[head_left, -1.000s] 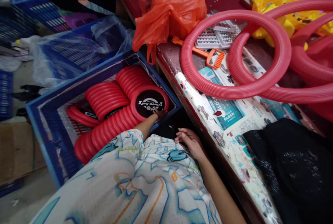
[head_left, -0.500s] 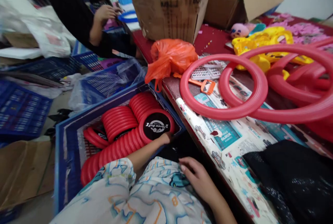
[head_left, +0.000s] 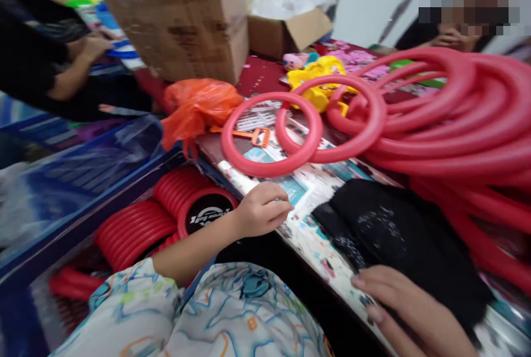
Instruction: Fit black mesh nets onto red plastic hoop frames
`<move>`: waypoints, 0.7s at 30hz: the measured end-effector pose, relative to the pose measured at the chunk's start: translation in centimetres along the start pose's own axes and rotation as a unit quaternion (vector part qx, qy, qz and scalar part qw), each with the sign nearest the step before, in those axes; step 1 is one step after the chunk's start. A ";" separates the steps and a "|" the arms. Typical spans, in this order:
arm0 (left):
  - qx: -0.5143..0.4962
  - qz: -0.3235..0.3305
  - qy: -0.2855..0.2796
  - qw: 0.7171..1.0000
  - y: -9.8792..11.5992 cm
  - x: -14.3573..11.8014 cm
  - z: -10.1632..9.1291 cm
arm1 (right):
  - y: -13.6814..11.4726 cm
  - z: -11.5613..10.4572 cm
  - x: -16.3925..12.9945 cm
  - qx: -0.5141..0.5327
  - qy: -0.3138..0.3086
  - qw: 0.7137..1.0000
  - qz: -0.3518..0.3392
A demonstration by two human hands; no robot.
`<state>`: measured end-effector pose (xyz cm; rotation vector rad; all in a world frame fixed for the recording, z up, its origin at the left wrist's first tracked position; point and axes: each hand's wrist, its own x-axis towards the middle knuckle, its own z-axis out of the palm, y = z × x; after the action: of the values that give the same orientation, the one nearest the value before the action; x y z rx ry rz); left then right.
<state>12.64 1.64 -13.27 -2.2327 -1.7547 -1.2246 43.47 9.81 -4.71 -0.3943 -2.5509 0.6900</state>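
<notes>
Left hand (head_left: 263, 209) loosely curled, empty, at table edge (head_left: 249, 183); right hand (head_left: 409, 313) flat on black cloth (head_left: 398, 235).

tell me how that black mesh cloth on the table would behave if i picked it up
The black mesh cloth lies crumpled in soft folds, so it would probably hang limp rather than hold shape. It looks thin and netted, so likely light. The right hand rests flat on its edge; pulled from one corner, it might drag across the printed paper.

Black mesh fabric (head_left: 398, 235) lies crumpled flat on near-right tabletop (head_left: 307, 235); red disc (head_left: 207, 214), black printed face, upright in left crate.
</notes>
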 end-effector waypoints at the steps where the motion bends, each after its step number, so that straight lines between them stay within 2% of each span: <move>1: 0.002 0.024 -0.005 1.000 0.6 1.1 0.3 | 0.2 -1.0 0.1 -0.006 0.001 1.000 0.002; 4: 0.008 0.077 -0.044 0.996 2.3 4.2 1.4 | 2.2 -3.8 0.6 -0.026 0.069 0.996 0.058; 7: 0.014 0.120 -0.129 0.984 3.8 6.8 3.1 | 5.4 -4.9 1.2 -0.075 0.127 0.972 0.185; 9: 0.018 0.152 -0.197 0.968 4.5 8.3 4.8 | 7.6 -4.4 1.4 -0.110 0.130 0.956 0.240; 13: 0.017 0.218 -0.298 0.929 4.9 10.6 8.9 | 10.9 -1.2 0.3 -0.137 0.105 0.935 0.309; 17: 0.025 0.233 -0.332 0.914 4.5 11.7 12.3 | 12.4 0.7 -1.6 -0.103 0.061 0.930 0.348; 21: 0.053 0.223 -0.321 0.919 3.8 11.7 13.8 | 12.6 0.2 -1.7 -0.072 0.052 0.935 0.343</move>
<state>23.87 16.32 -14.16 -2.9382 -1.2486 -0.3105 46.70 19.55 -12.15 -1.3712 -2.3457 0.6826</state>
